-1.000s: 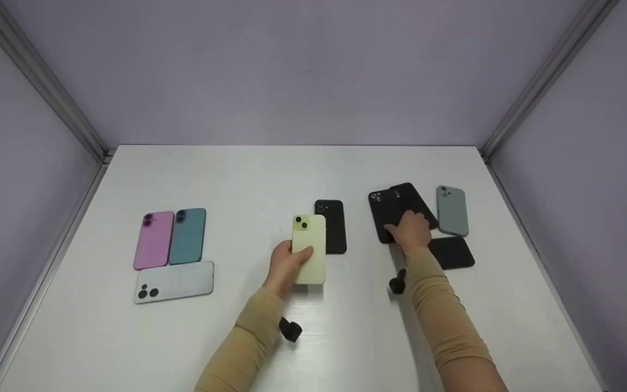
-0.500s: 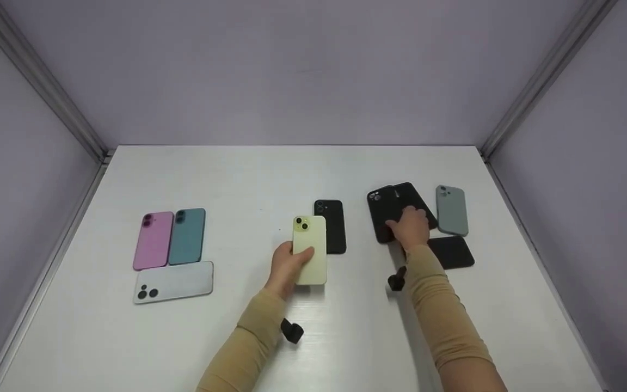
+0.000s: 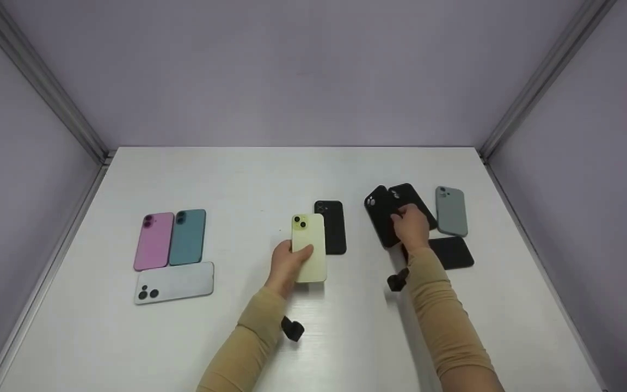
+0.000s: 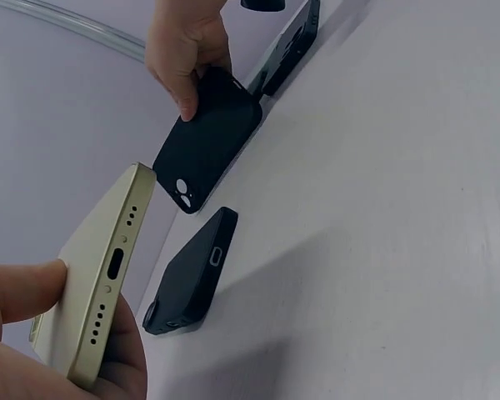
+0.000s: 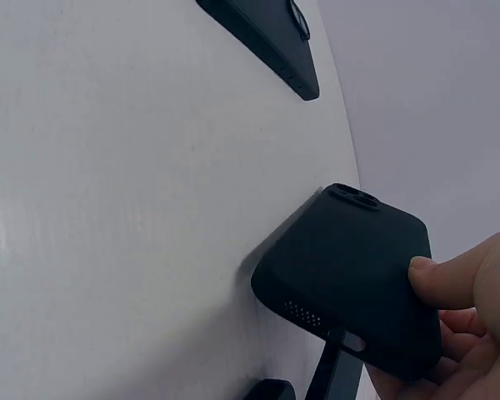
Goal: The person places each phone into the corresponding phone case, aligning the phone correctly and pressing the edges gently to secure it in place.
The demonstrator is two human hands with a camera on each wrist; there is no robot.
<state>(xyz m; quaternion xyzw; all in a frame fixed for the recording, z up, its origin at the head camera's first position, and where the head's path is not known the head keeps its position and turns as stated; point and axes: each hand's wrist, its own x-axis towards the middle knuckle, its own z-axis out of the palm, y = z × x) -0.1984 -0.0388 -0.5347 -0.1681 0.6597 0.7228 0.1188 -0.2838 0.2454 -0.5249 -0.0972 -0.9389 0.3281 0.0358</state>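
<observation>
In the head view my left hand (image 3: 287,264) holds a pale yellow phone (image 3: 309,234) with its back and twin camera lenses facing up. Its bottom edge with the charging port shows in the left wrist view. My right hand (image 3: 412,224) pinches a black phone case (image 3: 380,218) along one side, the thumb on its back. That case is tilted up on edge; light shows through its camera cutouts in the left wrist view. Partly behind the right hand lies another black phone case (image 3: 417,204). A black-cased phone or case (image 3: 336,228) lies just beyond the yellow phone.
To the right lie a grey-green phone or case (image 3: 452,211) and a further black one (image 3: 454,252). On the left are a pink phone (image 3: 154,240), a teal phone (image 3: 187,237) and a silver-white phone (image 3: 177,282). Walls enclose the white table (image 3: 237,174).
The black case under my right hand has tipped from lying flat to standing on edge, shifting slightly left. My right thumb and fingers have closed on it. My left hand has hardly moved.
</observation>
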